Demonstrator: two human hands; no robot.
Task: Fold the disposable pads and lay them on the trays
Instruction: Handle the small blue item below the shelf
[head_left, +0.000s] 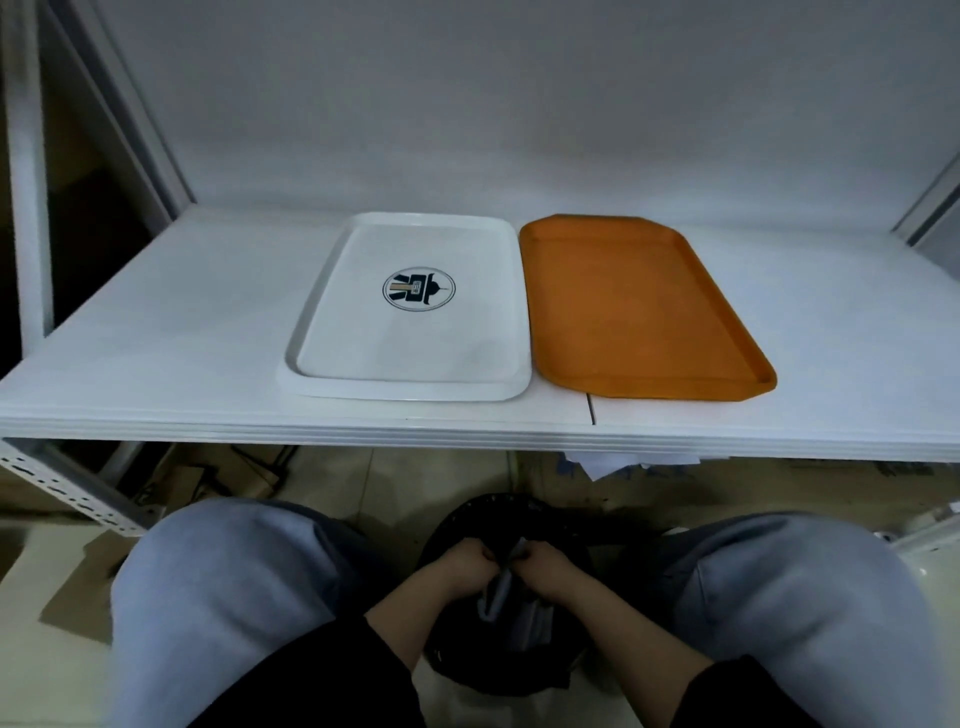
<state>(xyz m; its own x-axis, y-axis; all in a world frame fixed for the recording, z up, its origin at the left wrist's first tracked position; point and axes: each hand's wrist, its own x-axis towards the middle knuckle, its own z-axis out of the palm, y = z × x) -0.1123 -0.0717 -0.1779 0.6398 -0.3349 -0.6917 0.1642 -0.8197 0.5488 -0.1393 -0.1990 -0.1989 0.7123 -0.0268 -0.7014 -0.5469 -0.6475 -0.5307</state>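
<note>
Low between the knees, the left hand (464, 564) and right hand (545, 569) meet over a black bin (467, 525), each with fingers curled round a crumpled grey pad (496, 597) held between them. Above and beyond, on the white worktop (156, 364), a white tray (311, 332) with a round dark emblem (418, 289) lies just beside an orange tray (639, 312) to its right, their long edges almost touching. Both trays sit near the front edge, with nothing on them.
</note>
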